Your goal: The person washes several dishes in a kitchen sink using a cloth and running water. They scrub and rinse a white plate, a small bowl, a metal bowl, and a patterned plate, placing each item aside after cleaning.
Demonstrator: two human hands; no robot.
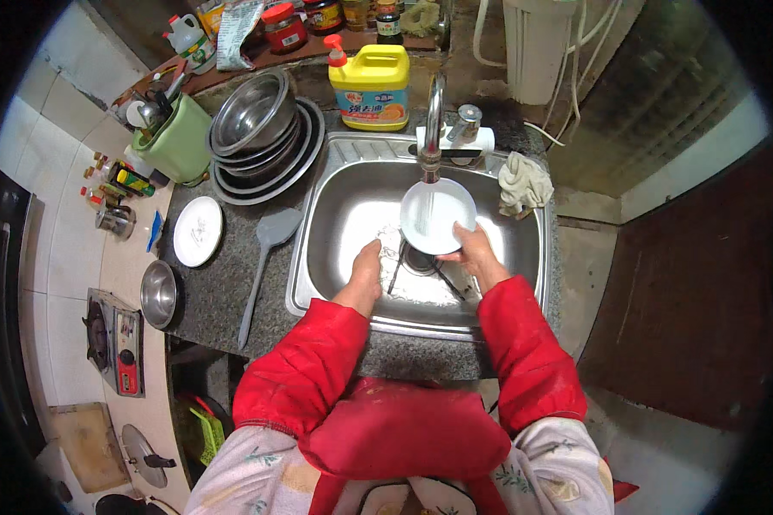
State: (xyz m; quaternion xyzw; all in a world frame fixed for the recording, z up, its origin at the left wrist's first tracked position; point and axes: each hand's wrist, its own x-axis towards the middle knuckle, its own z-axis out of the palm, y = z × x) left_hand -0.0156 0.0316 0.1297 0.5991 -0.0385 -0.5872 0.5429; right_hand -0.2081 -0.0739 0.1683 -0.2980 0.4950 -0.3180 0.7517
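Note:
My right hand (477, 254) grips the lower right rim of a white plate (435, 219), thumb on its upper face. The plate is held tilted under the chrome faucet (434, 122), and water runs onto it. To the left, my left hand (366, 273) is over the stainless steel sink (341, 212), apart from the plate. I see nothing in it; its fingers are largely hidden below. Beneath the plate, the drain (420, 259) is partly covered. Two thin dark sticks (449, 283) lie beside it on the wet sink floor.
Left of the sink are a grey spatula (264, 257), a white dish (198, 230), a steel bowl (159, 294) and stacked steel basins (251, 122). Behind stands a yellow detergent jug (369, 87). A rag (525, 183) hangs over the right rim. A portable gas stove (116, 341) sits far left.

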